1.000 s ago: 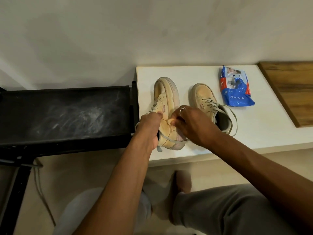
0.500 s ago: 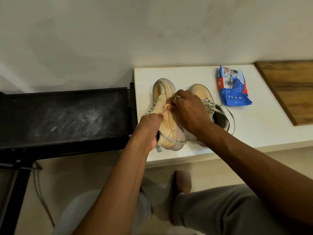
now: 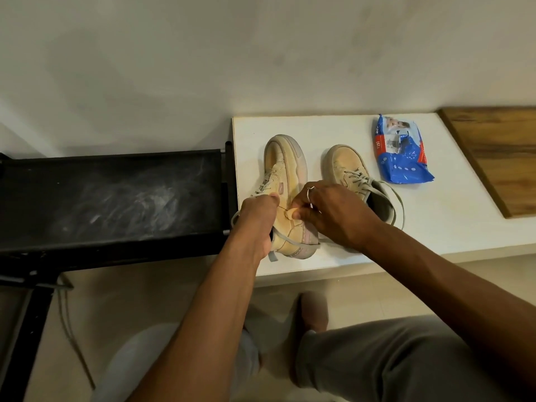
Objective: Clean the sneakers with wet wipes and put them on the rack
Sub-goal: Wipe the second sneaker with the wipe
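Note:
Two beige sneakers stand on a white table (image 3: 435, 227). The left sneaker (image 3: 285, 169) is tilted onto its side, and my left hand (image 3: 258, 219) grips it at the collar and tongue. My right hand (image 3: 327, 210) pinches a small crumpled wet wipe (image 3: 290, 212) and presses it against that sneaker's side panel near the heel. The right sneaker (image 3: 345, 163) sits upright beside it, laces loose, its heel partly hidden behind my right hand. A blue wet wipes pack (image 3: 398, 158) lies at the back of the table.
A black rack (image 3: 110, 198) with a dusty, smeared top shelf stands directly left of the table. A wooden board (image 3: 499, 158) lies on the table's right end. My knees and a foot are below the table's front edge.
My right hand slid with the wipe from the heel side up toward the sneaker's laces, then came back down to the side panel near the heel. My left hand stayed on the sneaker.

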`<state>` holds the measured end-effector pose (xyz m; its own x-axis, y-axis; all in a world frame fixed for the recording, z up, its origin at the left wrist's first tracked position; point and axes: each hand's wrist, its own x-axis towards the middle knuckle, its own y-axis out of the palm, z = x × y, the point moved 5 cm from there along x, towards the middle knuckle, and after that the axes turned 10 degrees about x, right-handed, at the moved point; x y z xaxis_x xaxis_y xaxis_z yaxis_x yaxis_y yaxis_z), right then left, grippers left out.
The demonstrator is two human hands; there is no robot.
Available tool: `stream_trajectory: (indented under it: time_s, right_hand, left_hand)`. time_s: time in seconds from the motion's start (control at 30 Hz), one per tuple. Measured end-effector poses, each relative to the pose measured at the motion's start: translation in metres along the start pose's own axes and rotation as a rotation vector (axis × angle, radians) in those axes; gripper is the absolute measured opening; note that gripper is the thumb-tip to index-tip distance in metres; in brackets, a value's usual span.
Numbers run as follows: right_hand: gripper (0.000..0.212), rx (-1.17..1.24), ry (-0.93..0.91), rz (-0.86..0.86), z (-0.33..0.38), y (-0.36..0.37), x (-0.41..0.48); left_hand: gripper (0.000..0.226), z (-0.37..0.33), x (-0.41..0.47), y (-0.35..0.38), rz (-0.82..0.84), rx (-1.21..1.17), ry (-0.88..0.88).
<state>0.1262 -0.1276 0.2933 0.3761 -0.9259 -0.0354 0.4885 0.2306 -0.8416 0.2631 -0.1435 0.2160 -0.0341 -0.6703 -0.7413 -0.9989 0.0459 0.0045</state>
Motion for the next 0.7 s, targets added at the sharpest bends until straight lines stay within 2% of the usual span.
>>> stream_trajectory:
  time_s: [0.13,0.23,0.3,0.4,0.5,0.6,0.7]
  right_hand:
    - [0.042,-0.123,0.002,-0.104,-0.004,0.007,0.008]
    - [0.027,0.003,-0.117,-0.066,-0.003,0.003,0.004]
    - [0.027,0.07,-0.215,0.015,-0.001,0.0,-0.003]
    - [0.027,0.049,-0.299,0.066,0.002,0.004,-0.009]
    - [0.025,-0.031,-0.364,0.015,0.002,0.005,-0.008]
    - [0.029,-0.105,-0.332,-0.097,-0.001,-0.002,-0.002]
    - [0.025,-0.079,-0.328,-0.08,-0.001,0.0,-0.002]
  left_hand:
    - [0.032,0.0,0.0,0.002,0.006,0.016,0.006]
    - [0.029,0.0,0.001,0.0,0.007,0.001,0.003]
    - [0.03,0.0,0.003,-0.002,0.003,0.003,-0.006]
    - [0.031,0.001,0.003,-0.004,-0.011,0.031,-0.008]
    - [0.028,0.0,0.0,-0.001,-0.004,0.024,-0.01]
    - [0.032,-0.002,-0.002,0.0,0.005,-0.005,0.005]
    - [0.033,-0.001,-0.002,0.0,0.01,-0.003,0.0]
